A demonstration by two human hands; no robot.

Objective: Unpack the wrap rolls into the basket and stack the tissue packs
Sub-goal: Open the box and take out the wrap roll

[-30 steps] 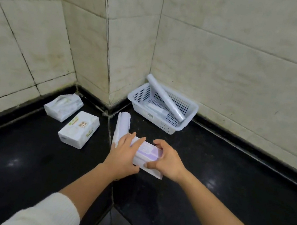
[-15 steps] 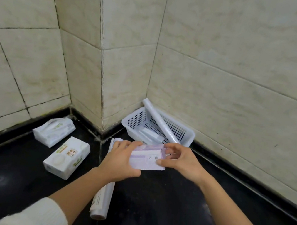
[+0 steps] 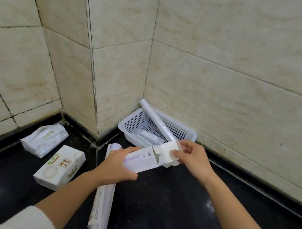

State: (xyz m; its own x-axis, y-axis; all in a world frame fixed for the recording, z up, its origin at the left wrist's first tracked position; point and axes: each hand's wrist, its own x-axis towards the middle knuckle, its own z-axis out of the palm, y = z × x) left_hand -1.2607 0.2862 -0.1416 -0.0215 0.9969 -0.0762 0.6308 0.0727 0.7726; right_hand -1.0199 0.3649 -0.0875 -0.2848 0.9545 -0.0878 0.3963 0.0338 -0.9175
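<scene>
Wrap carton (image 3: 145,160): held above the black floor (image 3: 180,208) before the basket (image 3: 189,135), left hand (image 3: 118,165) clasping its body, right hand (image 3: 191,157) pinching the opened end flap; roll apparently inside, best drawn straight out, carton kept steady.

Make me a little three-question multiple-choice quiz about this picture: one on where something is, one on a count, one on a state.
1. Where does the white basket sit?
A. in the wall corner
B. on a shelf
C. on the person's lap

2. How many tissue packs lie on the floor?
A. two
B. five
C. none

3. The end of the carton is:
A. taped shut
B. opened
C. crushed flat

Answers: 1 A, tiles meet behind it. 2 A, one soft pack and one boxy pack. 3 B, the right hand lifts its flap while the left hand holds the body.
</scene>
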